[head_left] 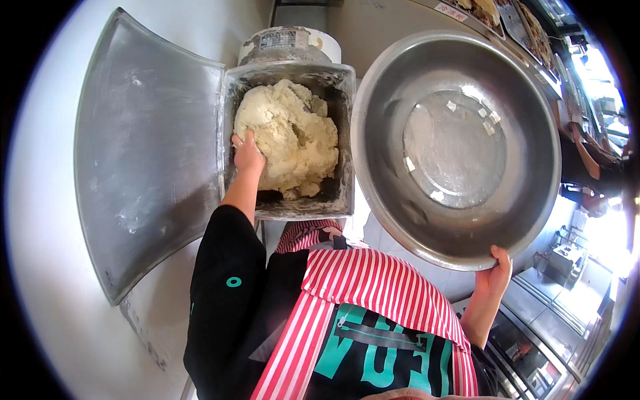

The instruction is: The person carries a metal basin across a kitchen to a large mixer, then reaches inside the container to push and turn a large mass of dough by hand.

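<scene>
Big lump of pale dough sits inside a square metal bin, rough and torn on top, filling most of it. Left hand is in the bin at the dough's left side, touching it; fingers partly hidden, so can't tell if that grip is wide or narrow. Right hand holds the near rim of a large round steel basin, thumb over the edge, grip closed on it. Basin is just right of the bin, inner side in view; small white patches on its bottom, can't tell if bits or reflections. Grey metal panel spreads out left of the bin, along its left edge. Whitish round housing behind the bin. Red-and-white striped apron on the wearer, over black clothing. Another person at far right, in black.
</scene>
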Tool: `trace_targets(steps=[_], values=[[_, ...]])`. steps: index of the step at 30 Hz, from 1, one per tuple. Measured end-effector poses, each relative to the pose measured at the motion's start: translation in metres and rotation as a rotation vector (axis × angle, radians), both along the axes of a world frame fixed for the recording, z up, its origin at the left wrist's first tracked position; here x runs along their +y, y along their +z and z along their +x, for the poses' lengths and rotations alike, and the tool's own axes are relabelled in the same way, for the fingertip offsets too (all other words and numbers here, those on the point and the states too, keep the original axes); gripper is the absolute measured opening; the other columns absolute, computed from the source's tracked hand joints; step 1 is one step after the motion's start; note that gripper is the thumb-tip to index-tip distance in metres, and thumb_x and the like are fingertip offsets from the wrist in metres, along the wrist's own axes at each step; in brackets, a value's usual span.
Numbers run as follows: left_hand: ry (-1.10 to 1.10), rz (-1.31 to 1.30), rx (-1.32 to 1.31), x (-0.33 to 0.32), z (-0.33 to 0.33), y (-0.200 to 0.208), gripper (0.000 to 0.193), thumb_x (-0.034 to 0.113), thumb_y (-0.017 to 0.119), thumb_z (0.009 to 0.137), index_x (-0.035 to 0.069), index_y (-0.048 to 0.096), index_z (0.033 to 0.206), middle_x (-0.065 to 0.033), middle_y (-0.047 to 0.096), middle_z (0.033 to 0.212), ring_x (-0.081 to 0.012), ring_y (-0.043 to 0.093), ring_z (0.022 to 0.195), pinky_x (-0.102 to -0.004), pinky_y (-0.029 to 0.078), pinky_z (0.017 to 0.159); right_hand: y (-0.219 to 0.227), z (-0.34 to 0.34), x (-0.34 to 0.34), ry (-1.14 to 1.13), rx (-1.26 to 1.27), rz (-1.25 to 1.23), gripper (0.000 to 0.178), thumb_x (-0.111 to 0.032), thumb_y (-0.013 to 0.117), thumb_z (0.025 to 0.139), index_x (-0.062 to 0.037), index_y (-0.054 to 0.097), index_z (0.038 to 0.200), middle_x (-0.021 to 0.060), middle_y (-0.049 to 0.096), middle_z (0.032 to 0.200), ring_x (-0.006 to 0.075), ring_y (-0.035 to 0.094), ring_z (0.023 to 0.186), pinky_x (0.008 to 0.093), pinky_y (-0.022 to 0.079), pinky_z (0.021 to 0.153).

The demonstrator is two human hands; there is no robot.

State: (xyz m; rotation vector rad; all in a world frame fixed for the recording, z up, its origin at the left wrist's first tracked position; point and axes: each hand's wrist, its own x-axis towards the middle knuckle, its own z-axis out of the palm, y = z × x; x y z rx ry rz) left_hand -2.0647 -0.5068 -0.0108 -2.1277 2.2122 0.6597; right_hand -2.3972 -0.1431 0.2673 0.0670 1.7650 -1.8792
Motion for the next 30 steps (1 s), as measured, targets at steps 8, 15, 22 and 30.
trace_targets(steps=[8,15,22,30], values=[[-0.54,-0.211,0.194,0.054,-0.03,0.023,0.09,0.033,0.073,0.069,0.022,0.02,0.141,-0.0258,0.01,0.144,-0.0391,0.015,0.134,-0.0569,0.016,0.105,-0.006,0.002,-0.009,-0.018,0.006,-0.039,0.034,0.002,0.052,0.071,0.0065,0.054,0.105,0.0118,0.059,0.098,0.0238,0.058,0.09,0.0351,0.047,0.081],[-0.53,-0.025,-0.276,0.066,-0.09,0.01,0.057,0.012,0.061,0.075,0.019,0.042,0.128,-0.017,0.031,0.136,-0.0399,0.032,0.123,-0.0486,0.041,0.086,-0.003,0.002,-0.007,-0.018,0.013,-0.016,0.036,0.002,0.052,0.071,0.0061,0.053,0.107,0.0121,0.059,0.1,0.024,0.058,0.092,0.0352,0.046,0.082],[-0.302,0.081,-0.107,0.016,-0.067,-0.014,0.05,0.005,0.061,0.073,0.018,0.051,0.12,-0.0135,0.037,0.13,-0.0364,0.038,0.119,-0.0417,0.051,0.077,-0.005,0.0,-0.004,-0.024,-0.002,-0.019,0.035,0.003,0.052,0.071,0.0056,0.054,0.106,0.0122,0.059,0.098,0.0239,0.058,0.091,0.0354,0.047,0.081],[-0.299,0.009,-0.274,-0.011,-0.003,-0.007,0.055,0.009,0.058,0.077,0.019,0.045,0.129,-0.0157,0.029,0.14,-0.0327,0.03,0.129,-0.0477,0.034,0.097,-0.01,0.0,-0.005,-0.034,0.003,-0.03,0.032,0.003,0.052,0.071,0.0058,0.055,0.103,0.012,0.059,0.095,0.024,0.059,0.087,0.0367,0.048,0.079]])
